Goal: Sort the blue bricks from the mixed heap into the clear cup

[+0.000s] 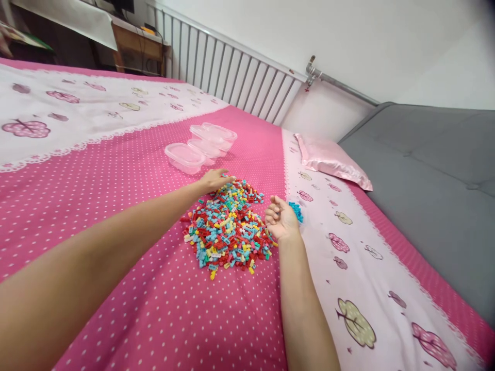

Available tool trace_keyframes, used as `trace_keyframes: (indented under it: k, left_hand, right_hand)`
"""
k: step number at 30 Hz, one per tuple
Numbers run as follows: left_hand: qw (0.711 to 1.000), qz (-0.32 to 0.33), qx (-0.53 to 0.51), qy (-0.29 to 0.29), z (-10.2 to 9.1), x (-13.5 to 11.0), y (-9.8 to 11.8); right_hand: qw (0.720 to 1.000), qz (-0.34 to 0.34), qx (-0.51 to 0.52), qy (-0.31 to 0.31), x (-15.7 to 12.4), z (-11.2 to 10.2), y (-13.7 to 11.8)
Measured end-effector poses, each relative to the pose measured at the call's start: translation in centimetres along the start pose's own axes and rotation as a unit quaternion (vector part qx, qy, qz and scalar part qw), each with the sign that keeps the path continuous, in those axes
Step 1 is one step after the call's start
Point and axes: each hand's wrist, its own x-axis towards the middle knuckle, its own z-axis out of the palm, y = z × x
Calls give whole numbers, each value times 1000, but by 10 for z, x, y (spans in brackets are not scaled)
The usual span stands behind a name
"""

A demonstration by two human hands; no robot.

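Note:
A heap of small plastic pieces [228,229] in red, light blue, yellow and pink lies on the pink dotted bedspread [135,206]. My left hand [215,180] rests palm down at the heap's far edge, fingers stretched over the pieces. My right hand [280,216] lies palm up at the heap's right side with its fingers curled; whether it holds anything is hidden. A small cluster of blue pieces [297,211] sits just right of that hand. Clear plastic containers [204,144] stand beyond the heap, a little past my left hand.
A pink satin pillow [332,162] lies at the right by a grey upholstered headboard [433,196]. A white radiator [232,72] lines the far wall. A wooden desk [137,46] stands at the back left.

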Motion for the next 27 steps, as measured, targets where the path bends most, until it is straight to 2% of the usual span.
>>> trace_keyframes:
  k: [3, 6, 11, 13, 15, 17, 19, 22, 24, 27]
  left_hand:
    - [1000, -16, -2, -23, 13, 20, 11]
    - [998, -11, -13, -55, 20, 24, 24]
    - [992, -21, -36, -117, 14, 9, 45]
    - [984, -27, -64, -166, 9, 0, 52]
    - [970, 1, -97, -224, 4, -11, 57]
    - [961, 70, -101, -250, -1, -23, 60]
    - [959, 150, -66, -232, -6, -38, 61]
    - [952, 238, 3, -191, -11, -68, 57]
    - [942, 285, 57, -165, -11, -91, 51]
    - [935, 323, 118, -85, -7, -124, 37]
  right_hand:
    - [1000, -4, 0, -12, 4, -3, -1]
    - [999, -16, -7, -33, 7, -6, -2]
    - [999, -20, 10, -34, 5, -4, -4]
    - [999, -13, 27, -33, 3, -2, -6]
    - [999, -6, 42, -33, 0, 0, -8]
    - [998, -7, 47, -30, -3, 2, -10]
    - [999, -14, 41, -26, -5, 3, -12]
    - [999, -27, 27, -24, -6, 3, -13]
    - [999, -30, 21, -28, -7, 3, -13]
    - [998, -31, 7, -47, -6, 3, -11]
